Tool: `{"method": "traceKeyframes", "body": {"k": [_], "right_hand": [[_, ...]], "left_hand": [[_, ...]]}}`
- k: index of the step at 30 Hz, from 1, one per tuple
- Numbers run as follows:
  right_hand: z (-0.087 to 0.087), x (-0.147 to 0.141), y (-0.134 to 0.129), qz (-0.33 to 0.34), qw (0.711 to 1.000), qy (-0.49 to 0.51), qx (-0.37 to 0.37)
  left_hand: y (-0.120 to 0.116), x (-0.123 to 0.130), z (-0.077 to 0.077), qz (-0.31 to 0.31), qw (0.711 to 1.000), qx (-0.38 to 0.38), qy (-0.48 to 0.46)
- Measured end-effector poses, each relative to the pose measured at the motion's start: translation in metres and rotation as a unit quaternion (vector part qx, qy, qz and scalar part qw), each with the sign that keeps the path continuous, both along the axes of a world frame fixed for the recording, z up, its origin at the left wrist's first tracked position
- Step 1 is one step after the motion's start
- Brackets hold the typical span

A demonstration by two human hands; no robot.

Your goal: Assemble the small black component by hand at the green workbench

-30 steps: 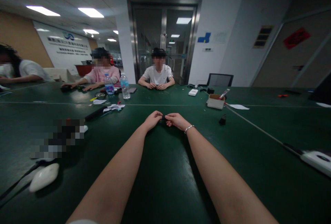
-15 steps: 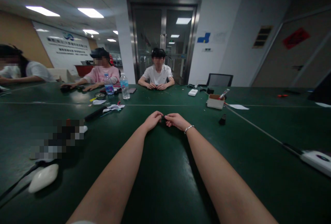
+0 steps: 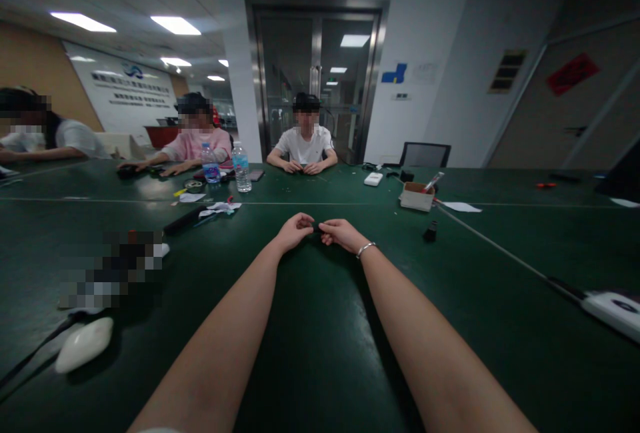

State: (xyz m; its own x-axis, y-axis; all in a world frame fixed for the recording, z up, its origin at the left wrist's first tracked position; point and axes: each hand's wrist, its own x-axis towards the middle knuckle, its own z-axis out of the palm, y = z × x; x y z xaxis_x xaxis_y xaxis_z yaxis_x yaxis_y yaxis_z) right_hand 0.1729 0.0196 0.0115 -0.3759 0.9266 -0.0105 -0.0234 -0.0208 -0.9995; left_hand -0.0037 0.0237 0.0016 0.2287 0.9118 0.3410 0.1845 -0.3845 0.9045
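Note:
Both of my hands meet over the middle of the dark green table (image 3: 310, 326). Between their fingertips is a small dark object (image 3: 317, 227), too small to make out. My right hand (image 3: 341, 233), with a silver bracelet at its wrist, pinches this object. The fingers of my left hand (image 3: 296, 231) are curled, with the thumb and a fingertip at the object's left end. A small black piece (image 3: 430, 231) stands on the table to the right of my hands.
A small open box (image 3: 417, 197) with a pen-like item lies at the right, near a white device (image 3: 373, 179). Two bottles (image 3: 242, 169) stand left of centre. A black tool (image 3: 184, 219), papers and a white mouse-shaped object (image 3: 85, 345) lie left. Three people sit beyond.
The fingers of my left hand have shifted slightly up and are a little more raised. My right hand has hardly moved.

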Motion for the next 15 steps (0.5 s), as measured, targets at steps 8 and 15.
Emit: {"method": "traceKeyframes", "body": {"k": [8, 15], "right_hand": [[0.0020, -0.0006, -0.0022, -0.001, 1.000, 0.007, -0.011], [-0.0001, -0.0004, -0.0002, -0.006, 1.000, 0.009, -0.009]], "left_hand": [[0.0028, -0.0018, -0.0010, -0.006, 1.000, -0.011, -0.005], [0.0057, -0.0026, -0.0043, -0.010, 1.000, -0.007, -0.004]]}}
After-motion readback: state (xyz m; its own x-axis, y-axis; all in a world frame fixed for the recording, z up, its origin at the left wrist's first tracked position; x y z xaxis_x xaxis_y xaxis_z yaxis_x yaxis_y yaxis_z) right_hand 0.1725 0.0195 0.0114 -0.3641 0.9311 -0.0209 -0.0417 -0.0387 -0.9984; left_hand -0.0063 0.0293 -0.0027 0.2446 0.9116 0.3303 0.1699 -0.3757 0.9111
